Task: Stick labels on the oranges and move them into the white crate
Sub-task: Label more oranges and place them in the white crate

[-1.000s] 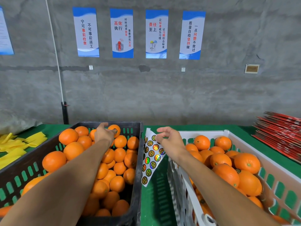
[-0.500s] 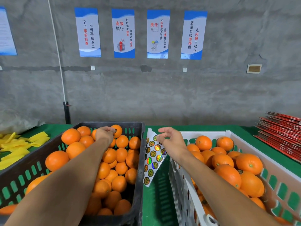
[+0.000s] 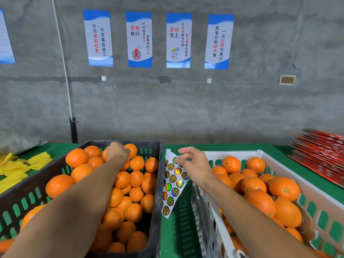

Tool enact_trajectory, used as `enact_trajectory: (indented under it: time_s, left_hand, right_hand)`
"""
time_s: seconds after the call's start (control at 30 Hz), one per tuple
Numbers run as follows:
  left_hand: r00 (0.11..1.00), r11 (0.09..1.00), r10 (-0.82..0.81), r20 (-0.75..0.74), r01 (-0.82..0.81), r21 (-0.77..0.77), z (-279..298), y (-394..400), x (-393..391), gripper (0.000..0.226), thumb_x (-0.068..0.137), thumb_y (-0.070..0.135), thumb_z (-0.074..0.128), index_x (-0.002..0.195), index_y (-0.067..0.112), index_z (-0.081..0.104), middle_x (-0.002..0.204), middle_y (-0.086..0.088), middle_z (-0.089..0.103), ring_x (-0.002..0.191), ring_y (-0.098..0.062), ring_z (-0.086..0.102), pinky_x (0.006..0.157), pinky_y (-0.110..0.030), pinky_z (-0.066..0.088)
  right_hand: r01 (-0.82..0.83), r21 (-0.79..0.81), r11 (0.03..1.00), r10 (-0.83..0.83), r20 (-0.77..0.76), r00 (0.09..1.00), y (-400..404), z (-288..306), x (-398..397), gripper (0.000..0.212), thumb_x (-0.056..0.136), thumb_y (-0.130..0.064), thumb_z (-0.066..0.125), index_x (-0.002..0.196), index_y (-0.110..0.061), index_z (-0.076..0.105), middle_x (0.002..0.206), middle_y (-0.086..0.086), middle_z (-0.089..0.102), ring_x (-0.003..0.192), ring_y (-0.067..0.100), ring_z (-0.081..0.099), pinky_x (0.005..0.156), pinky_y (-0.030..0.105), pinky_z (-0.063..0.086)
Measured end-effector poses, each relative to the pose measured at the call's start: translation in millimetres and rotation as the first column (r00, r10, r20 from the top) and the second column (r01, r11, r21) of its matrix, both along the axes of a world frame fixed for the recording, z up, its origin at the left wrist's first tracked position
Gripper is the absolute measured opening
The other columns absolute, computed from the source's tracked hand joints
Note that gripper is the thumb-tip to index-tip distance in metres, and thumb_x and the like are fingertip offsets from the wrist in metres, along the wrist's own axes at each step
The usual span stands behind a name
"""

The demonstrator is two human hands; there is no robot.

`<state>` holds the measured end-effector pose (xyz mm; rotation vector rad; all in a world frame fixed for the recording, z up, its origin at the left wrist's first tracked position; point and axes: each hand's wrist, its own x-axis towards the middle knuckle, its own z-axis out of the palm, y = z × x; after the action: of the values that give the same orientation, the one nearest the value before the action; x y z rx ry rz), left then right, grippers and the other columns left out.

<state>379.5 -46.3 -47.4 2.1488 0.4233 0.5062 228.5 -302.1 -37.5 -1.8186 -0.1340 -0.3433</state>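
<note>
The oranges (image 3: 130,183) still fill the dark crate (image 3: 158,202) at the left part of the surface (image 3: 178,229); I judge most of the work remains, though the white crate (image 3: 316,198) at the right already holds a good heap, one showing a label (image 3: 274,197). The sheet of labels (image 3: 172,185) hangs in the gap between the two crates. The right hand (image 3: 193,164) pinches its upper edge between thumb and forefinger, the other fingers (image 3: 186,150) loosely spread. The left hand (image 3: 117,151) reaches to the dark crate's far edge, its fingers curled down on an orange (image 3: 132,150) there; a firm grip cannot be told.
</note>
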Motion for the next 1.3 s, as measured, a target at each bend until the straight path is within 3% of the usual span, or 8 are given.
enact_trajectory:
  time_s: [0.1, 0.3, 0.5, 0.7, 0.8, 0.97, 1.17, 1.3]
  left_hand:
    - [0.995, 0.999, 0.021, -0.094, -0.024, -0.026, 1, 4, 0, 0.062, 0.086, 0.033, 0.082, 0.125, -0.008, 0.055, 0.093, -0.021, 0.073, 0.062, -0.028, 0.069, 0.047, -0.038, 0.055]
    - [0.977, 0.989, -0.145, -0.154, 0.142, -0.035, -4, 12, 5, 0.066, 0.094, 0.03, 0.074, 0.148, 0.007, 0.045, 0.1, -0.025, 0.072, 0.075, -0.033, 0.069, 0.078, -0.051, 0.063]
    - [0.981, 0.985, -0.163, -0.109, 0.168, 0.037, -9, 14, 2, 0.062, 0.077, 0.033, 0.089, 0.108, 0.017, 0.038, 0.109, -0.016, 0.063, 0.069, -0.021, 0.054, 0.054, -0.036, 0.044]
    - [0.975, 0.981, -0.157, -0.16, 0.172, 0.087, 8, -5, -13, 0.084, 0.071, 0.034, 0.09, 0.139, 0.012, 0.046, 0.141, -0.016, 0.046, 0.119, -0.036, 0.056, 0.085, -0.044, 0.056]
    - [0.979, 0.975, -0.19, -0.075, 0.197, 0.1, 32, -27, -29, 0.077, 0.071, 0.038, 0.087, 0.137, 0.014, 0.054, 0.142, -0.013, 0.038, 0.107, -0.032, 0.057, 0.091, -0.038, 0.051]
    - [0.87, 0.883, -0.454, 0.192, 0.469, -0.036, 75, -103, -70, 0.073, 0.066, 0.029, 0.094, 0.127, 0.011, 0.058, 0.124, -0.01, 0.063, 0.107, -0.025, 0.066, 0.097, -0.04, 0.054]
    - [0.712, 0.728, -0.681, 0.17, 0.684, 0.05, 57, -176, -99, 0.067, 0.071, 0.037, 0.092, 0.127, 0.015, 0.062, 0.115, 0.0, 0.065, 0.105, -0.018, 0.066, 0.084, -0.025, 0.051]
    - [0.687, 0.711, -0.675, 0.269, 0.703, -0.011, 65, -168, -99, 0.036, 0.089, 0.035, 0.078, 0.114, 0.011, 0.069, 0.109, -0.004, 0.071, 0.1, -0.024, 0.07, 0.096, -0.043, 0.055]
  right_hand:
    - [0.01, -0.026, 1.0, -0.01, -0.008, 1.0, -1, -2, 2, 0.023, 0.098, -0.011, 0.067, 0.116, -0.026, 0.061, 0.097, -0.007, 0.073, 0.092, 0.01, 0.073, 0.074, 0.023, 0.061]
    - [0.021, -0.076, 0.997, -0.021, 0.0, 1.0, 0, -4, 5, 0.024, 0.098, -0.013, 0.067, 0.117, -0.027, 0.062, 0.096, -0.01, 0.073, 0.081, 0.001, 0.073, 0.061, 0.011, 0.053]
    - [0.042, -0.103, 0.994, -0.041, 0.015, 0.999, 0, -4, 5, 0.024, 0.099, -0.014, 0.066, 0.118, -0.027, 0.062, 0.094, -0.011, 0.073, 0.086, 0.004, 0.072, 0.063, 0.011, 0.053]
    - [0.034, -0.165, 0.986, -0.036, -0.006, 0.999, 0, -5, 5, 0.025, 0.099, -0.015, 0.065, 0.121, -0.026, 0.061, 0.1, -0.01, 0.072, 0.095, 0.007, 0.07, 0.075, 0.021, 0.054]
    - [0.016, -0.216, 0.976, -0.02, -0.016, 1.0, 0, -5, 4, 0.025, 0.1, -0.017, 0.064, 0.123, -0.026, 0.061, 0.102, -0.011, 0.071, 0.096, 0.004, 0.067, 0.071, 0.017, 0.047]
    - [-0.037, -0.351, 0.936, 0.022, -0.045, 0.999, 4, -4, 0, 0.021, 0.1, -0.013, 0.061, 0.116, -0.026, 0.063, 0.103, -0.005, 0.069, 0.094, 0.01, 0.067, 0.074, 0.026, 0.055]
    - [0.012, -0.392, 0.92, -0.021, -0.018, 1.0, 7, -2, 1, 0.013, 0.095, -0.012, 0.062, 0.108, -0.009, 0.063, 0.102, 0.013, 0.069, 0.095, 0.027, 0.067, 0.083, 0.046, 0.058]
    - [0.05, -0.321, 0.946, -0.059, -0.017, 0.998, 2, -3, 5, 0.012, 0.097, -0.009, 0.055, 0.102, -0.012, 0.066, 0.098, 0.008, 0.072, 0.084, 0.019, 0.063, 0.081, 0.04, 0.054]
